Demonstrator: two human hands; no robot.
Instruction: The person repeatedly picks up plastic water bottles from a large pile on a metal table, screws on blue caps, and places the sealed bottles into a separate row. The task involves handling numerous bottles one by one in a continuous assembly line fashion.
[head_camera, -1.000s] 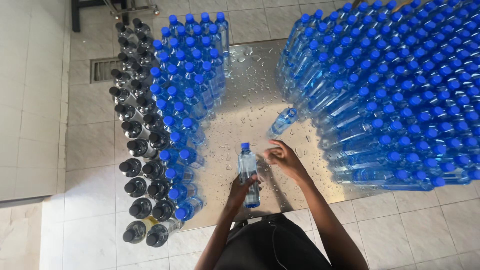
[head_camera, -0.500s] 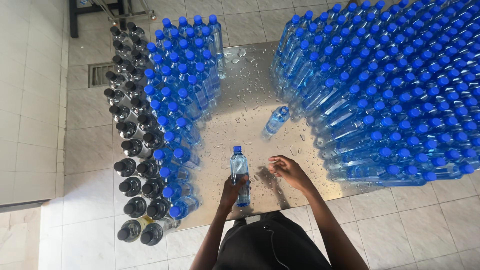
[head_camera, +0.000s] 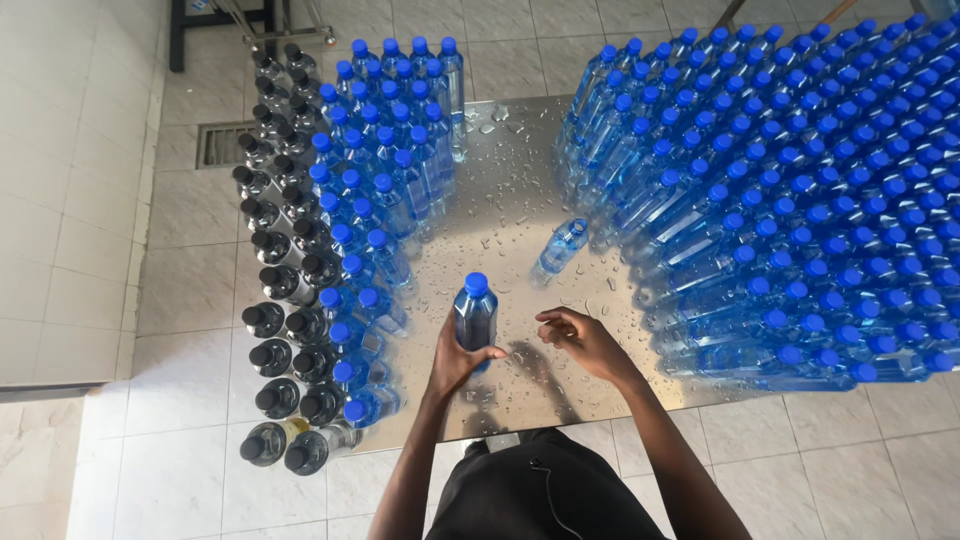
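Observation:
My left hand (head_camera: 458, 360) grips a clear water bottle with a blue cap (head_camera: 475, 312), held upright over the wet steel table (head_camera: 500, 210). My right hand (head_camera: 583, 340) hovers just right of it above the tabletop, fingers loosely curled and holding nothing. One more blue-capped bottle (head_camera: 561, 247) stands alone on the table a little beyond my hands.
A block of blue-capped bottles (head_camera: 390, 170) fills the table's left side, with rows of black-capped bottles (head_camera: 280, 290) along its outer edge. A much larger mass of blue-capped bottles (head_camera: 800, 200) covers the right. Water drops dot the metal. Tiled floor surrounds the table.
My left hand has raised the bottle slightly and turned it more upright. My right hand has come off the bottle and drawn back to the right.

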